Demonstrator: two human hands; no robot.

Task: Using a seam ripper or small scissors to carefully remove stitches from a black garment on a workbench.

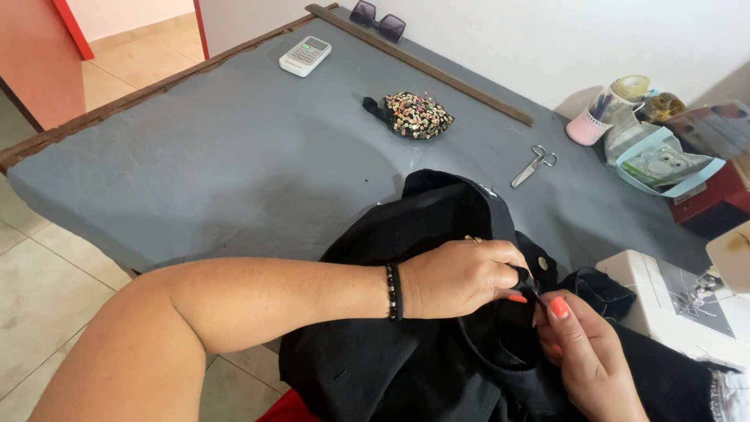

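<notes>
Now the grey work table (234,172) spreads beyond both hands, black garment (406,344) bunched beneath them; left hand (461,277) is curled tight, pinching a fold at the waistband; right hand (582,352) nips a small dark tool, perhaps a seam ripper (531,291), between them; looks mid-unpicking, next move wanting a steady, short stroke; small scissors (533,166) lie well past the left hand.

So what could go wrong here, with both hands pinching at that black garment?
The left hand and right hand pinch a small dark tool, hard to make out, at the black garment; a slip might prick a finger or nick the fabric. The garment hangs off the grey table and could slide down. The small scissors lie loose near the cloth, so a tug might drag them.
</notes>
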